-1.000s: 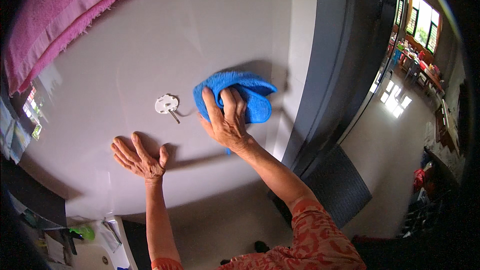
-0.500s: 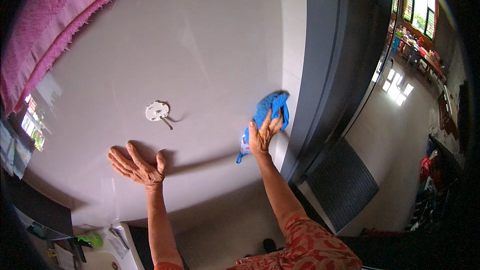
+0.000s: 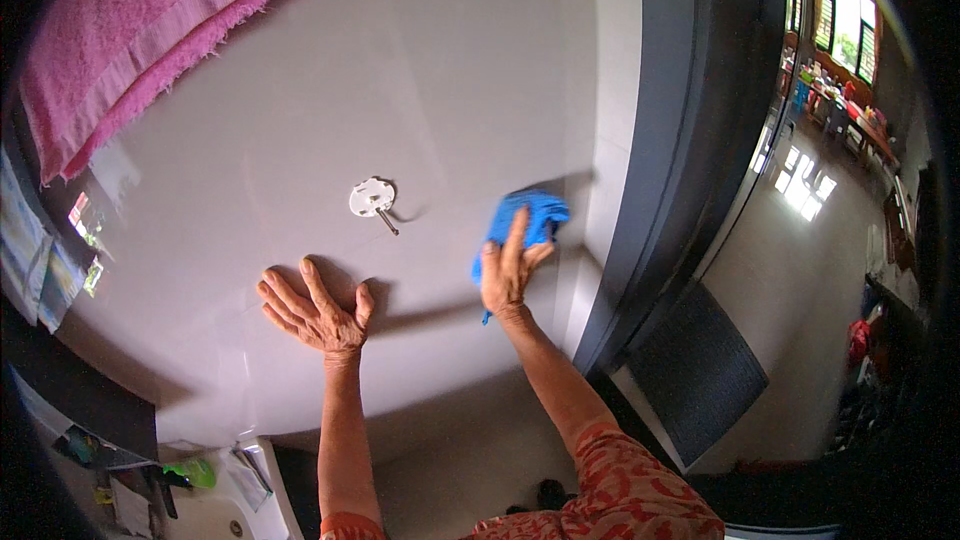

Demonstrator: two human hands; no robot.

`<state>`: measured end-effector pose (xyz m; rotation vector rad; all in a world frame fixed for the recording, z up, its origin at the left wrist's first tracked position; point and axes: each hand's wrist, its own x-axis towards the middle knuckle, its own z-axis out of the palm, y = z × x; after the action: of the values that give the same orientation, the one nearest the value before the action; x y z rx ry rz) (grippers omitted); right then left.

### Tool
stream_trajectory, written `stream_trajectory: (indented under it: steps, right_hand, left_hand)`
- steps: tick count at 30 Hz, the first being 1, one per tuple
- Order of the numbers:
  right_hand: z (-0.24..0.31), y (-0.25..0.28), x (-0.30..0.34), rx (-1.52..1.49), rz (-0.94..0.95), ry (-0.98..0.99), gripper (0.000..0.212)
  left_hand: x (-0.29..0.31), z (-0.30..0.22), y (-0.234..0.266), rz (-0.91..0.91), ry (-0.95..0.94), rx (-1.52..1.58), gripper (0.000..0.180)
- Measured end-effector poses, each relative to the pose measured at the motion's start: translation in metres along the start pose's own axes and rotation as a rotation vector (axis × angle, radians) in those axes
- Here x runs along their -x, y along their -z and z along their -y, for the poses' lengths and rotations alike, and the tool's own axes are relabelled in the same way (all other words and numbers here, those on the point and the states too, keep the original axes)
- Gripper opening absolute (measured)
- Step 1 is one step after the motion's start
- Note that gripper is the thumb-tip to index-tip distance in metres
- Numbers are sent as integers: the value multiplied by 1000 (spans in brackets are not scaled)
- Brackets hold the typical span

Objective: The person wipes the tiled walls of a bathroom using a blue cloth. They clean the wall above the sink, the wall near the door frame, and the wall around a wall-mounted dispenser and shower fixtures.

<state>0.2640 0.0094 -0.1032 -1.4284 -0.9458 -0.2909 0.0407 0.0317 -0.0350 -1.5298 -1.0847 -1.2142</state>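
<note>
My left hand [image 3: 315, 315] lies flat on the glossy pale wall [image 3: 450, 90] with its fingers spread and nothing in it. To its right, my right hand [image 3: 512, 270] presses a bunched blue cloth [image 3: 535, 220] against the same wall, close to the corner by the dark door frame. Part of the cloth sticks out past the fingers, and a corner hangs below the hand. Between and above the hands, a round white fixture [image 3: 372, 198] with a short metal rod sits on the wall.
A pink towel [image 3: 150, 50] hangs at the upper left. The dark door frame [image 3: 660, 140] rises on the right, beside a black ribbed mat [image 3: 697, 375] on the floor. At the lower left stands a white sink [image 3: 215, 500] with a green item [image 3: 192, 472] on it.
My right hand has shifted slightly left with the blue cloth, away from the wall corner. The view has turned somewhat; my left hand stays flat on the wall.
</note>
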Motion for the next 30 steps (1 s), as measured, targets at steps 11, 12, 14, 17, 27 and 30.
stream_trajectory:
  steps: [11,12,14,17,27,30]
  right_hand:
    - [31,1,-36,256,-112,657,51]
    - [29,7,-50,276,-115,627,51]
    - [26,15,-72,290,-111,604,50]
    - [11,16,-106,210,-212,197,51]
    - [65,-28,-5,27,-180,260,55]
    - [78,-42,30,6,-177,339,50]
  left_hand:
    - [0,5,3,33,-5,6,78]
    - [1,4,3,41,-4,7,78]
    - [1,4,3,28,-2,7,78]
    - [0,0,2,8,-6,35,73]
    - [6,4,2,90,27,60,85]
    - [2,1,4,86,11,98,94]
